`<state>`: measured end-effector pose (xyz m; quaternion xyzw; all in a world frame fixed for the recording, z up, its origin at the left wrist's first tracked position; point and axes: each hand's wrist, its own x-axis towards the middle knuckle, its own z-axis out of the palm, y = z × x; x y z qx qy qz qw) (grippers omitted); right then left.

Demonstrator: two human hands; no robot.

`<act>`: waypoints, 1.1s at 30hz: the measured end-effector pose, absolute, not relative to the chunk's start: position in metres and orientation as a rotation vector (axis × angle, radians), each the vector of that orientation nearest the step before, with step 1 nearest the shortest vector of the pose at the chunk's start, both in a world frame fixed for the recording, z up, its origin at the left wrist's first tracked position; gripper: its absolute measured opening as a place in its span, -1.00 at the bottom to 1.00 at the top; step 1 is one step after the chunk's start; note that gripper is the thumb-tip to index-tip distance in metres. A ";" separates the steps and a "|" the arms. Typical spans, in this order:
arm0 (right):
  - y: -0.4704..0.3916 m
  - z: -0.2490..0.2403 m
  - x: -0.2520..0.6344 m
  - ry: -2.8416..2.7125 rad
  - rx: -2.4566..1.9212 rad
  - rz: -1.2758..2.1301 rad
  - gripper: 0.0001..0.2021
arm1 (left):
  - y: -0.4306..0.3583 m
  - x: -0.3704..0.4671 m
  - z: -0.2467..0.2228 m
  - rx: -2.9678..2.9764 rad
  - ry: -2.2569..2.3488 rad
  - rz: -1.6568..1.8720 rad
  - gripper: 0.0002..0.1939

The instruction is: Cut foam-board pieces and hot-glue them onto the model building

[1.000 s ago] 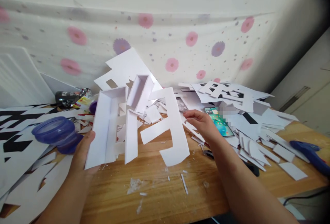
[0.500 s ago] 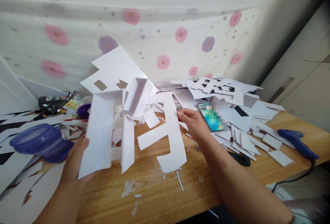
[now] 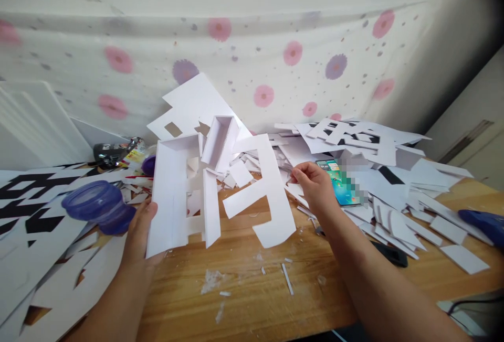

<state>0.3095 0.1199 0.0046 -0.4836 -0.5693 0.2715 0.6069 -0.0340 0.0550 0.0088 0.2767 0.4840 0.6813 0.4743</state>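
Note:
My left hand [image 3: 140, 232] grips the lower left edge of a white foam-board piece [image 3: 169, 195], its thumb on the side wall. The piece has raised walls on its left part, a small open box section at the top middle and a flat cut-out shape on the right. My right hand [image 3: 313, 182] is just right of that flat part, apart from it, with thumb and forefinger pinched together. Whatever lies between those fingertips is too small to make out. Behind the piece leans a white sheet with cut holes [image 3: 200, 98].
A blue-purple translucent container [image 3: 98, 205] stands left of my left hand. Right of my right hand lie a lit phone [image 3: 342, 184], many white offcuts [image 3: 394, 221] and a blue glue gun [image 3: 480, 225]. Small scraps dot the wooden table [image 3: 252, 300].
The view has swung left, so most things sit further right. My right hand has come away from the edge of the flat cut-out part. My left hand keeps its hold.

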 end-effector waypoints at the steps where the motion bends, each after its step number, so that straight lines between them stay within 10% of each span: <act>1: 0.120 0.004 0.310 -1.318 -1.124 0.587 -0.92 | 0.055 -0.033 0.009 0.688 1.186 1.682 -0.30; 12: 0.082 0.020 0.279 -1.923 -0.902 -0.338 -0.94 | 0.044 -0.001 0.013 0.817 1.345 1.820 -0.45; 33: 0.083 0.044 0.219 -1.685 -0.976 -0.586 -0.88 | 0.032 0.000 -0.002 0.976 1.265 1.909 -0.29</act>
